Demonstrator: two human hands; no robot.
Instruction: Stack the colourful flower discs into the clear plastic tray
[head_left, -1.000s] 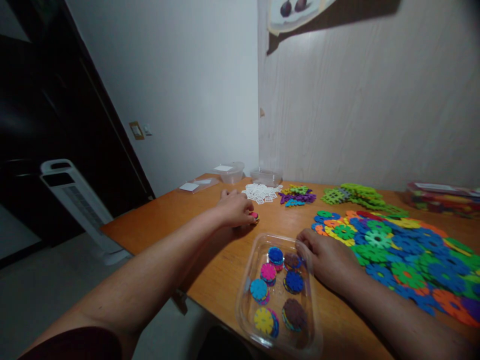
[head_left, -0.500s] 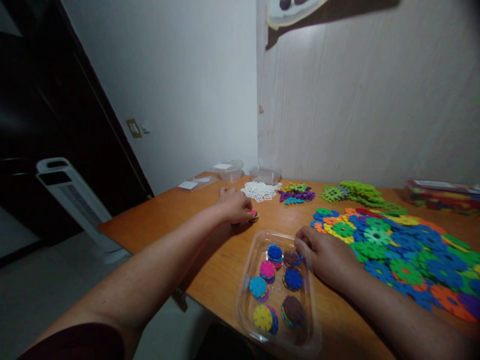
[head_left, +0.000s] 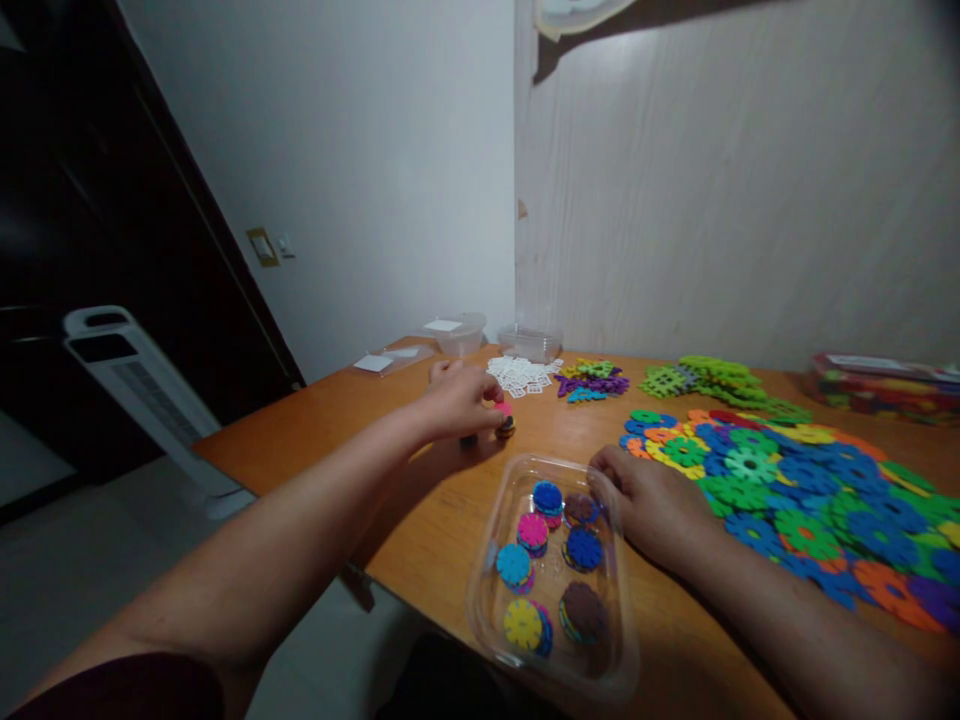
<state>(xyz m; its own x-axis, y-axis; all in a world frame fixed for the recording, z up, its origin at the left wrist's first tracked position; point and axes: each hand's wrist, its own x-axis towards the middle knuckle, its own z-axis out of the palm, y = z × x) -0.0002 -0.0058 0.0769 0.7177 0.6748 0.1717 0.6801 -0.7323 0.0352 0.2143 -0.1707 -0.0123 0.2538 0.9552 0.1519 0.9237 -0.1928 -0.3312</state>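
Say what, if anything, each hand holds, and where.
The left hand pinches a pink disc, apparently by its edge. The right hand is at the clear container's rim; whether it grips cannot be told.

To the left, a dark door (head_left: 67, 210) and, in front of it, a white tower fan (head_left: 142, 385). On the pale wall (head_left: 375, 150), a light switch (head_left: 262, 247) with a yellowish surround, just beside a small white plate (head_left: 286, 246). High on the wood-grain panel (head_left: 712, 200), the lower edge of a picture (head_left: 581, 14). Along the back of the table (head_left: 300, 440), left to right: a flat clear bag (head_left: 384, 361), a clear tub (head_left: 460, 338), a low clear dish (head_left: 530, 345), white pieces (head_left: 523, 376), a purple-and-yellow heap (head_left: 592, 382), green lattice pieces (head_left: 716, 380), a box (head_left: 885, 390) of red and yellow bits.
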